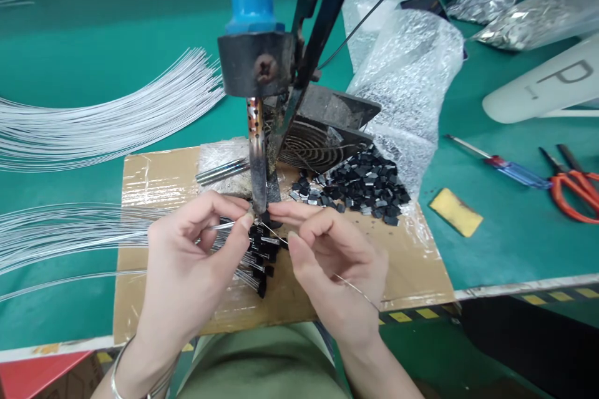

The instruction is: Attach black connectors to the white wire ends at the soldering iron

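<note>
A soldering iron (258, 165) with a blue handle hangs upright in a stand, its tip pointing down between my hands. My left hand (185, 268) pinches a white wire (222, 225) between thumb and forefinger, its end close to the tip. From the other side, my right hand (339, 265) is closed on a thin solder wire (274, 232), which reaches toward the tip and trails out below the palm. A small black piece sits at the tip, partly hidden by fingers. Just below lie several wires ending in black connectors (257, 262).
Cardboard (412, 268) covers the work spot. Behind the iron stands a fan (313, 140), beside a pile of black connectors (369, 187) and bubble wrap (402, 93). White wires (116, 112) lie left. A yellow sponge (456, 212), screwdriver (505, 165) and orange-handled tool (573, 190) lie right.
</note>
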`<state>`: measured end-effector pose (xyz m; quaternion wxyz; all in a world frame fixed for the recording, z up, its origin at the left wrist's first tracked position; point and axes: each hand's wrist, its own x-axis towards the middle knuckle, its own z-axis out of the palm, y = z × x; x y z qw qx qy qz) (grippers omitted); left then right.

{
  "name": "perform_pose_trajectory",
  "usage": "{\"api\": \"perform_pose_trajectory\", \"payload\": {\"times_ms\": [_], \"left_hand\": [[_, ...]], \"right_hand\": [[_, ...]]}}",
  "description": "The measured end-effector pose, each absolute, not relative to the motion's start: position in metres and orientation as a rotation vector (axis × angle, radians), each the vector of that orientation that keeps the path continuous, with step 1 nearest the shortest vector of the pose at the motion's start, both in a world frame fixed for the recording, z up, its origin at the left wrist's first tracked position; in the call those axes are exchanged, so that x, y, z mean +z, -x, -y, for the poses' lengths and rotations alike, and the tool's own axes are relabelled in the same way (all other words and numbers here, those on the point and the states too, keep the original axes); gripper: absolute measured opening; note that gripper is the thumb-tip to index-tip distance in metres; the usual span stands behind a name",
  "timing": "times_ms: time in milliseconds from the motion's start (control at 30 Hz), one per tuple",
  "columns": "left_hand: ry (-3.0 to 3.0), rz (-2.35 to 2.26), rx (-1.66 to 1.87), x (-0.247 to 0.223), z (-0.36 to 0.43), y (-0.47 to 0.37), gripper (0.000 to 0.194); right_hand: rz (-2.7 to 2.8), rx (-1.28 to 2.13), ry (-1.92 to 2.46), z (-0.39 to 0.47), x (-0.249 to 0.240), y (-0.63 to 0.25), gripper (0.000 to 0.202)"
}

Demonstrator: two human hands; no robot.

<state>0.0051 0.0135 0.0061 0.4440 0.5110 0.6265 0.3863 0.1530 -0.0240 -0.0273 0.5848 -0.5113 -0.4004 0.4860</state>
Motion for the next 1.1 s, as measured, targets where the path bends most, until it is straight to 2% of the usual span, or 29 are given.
{"api": "perform_pose_trajectory", "payload": {"times_ms": [1100], "left_hand": [[-1.337,-1.484,0.994,0.002,-0.011,-0.002,0.014]], "right_hand": [[0.981,1.035,1.196,0.025,-0.031,-0.149,0.025]]}}
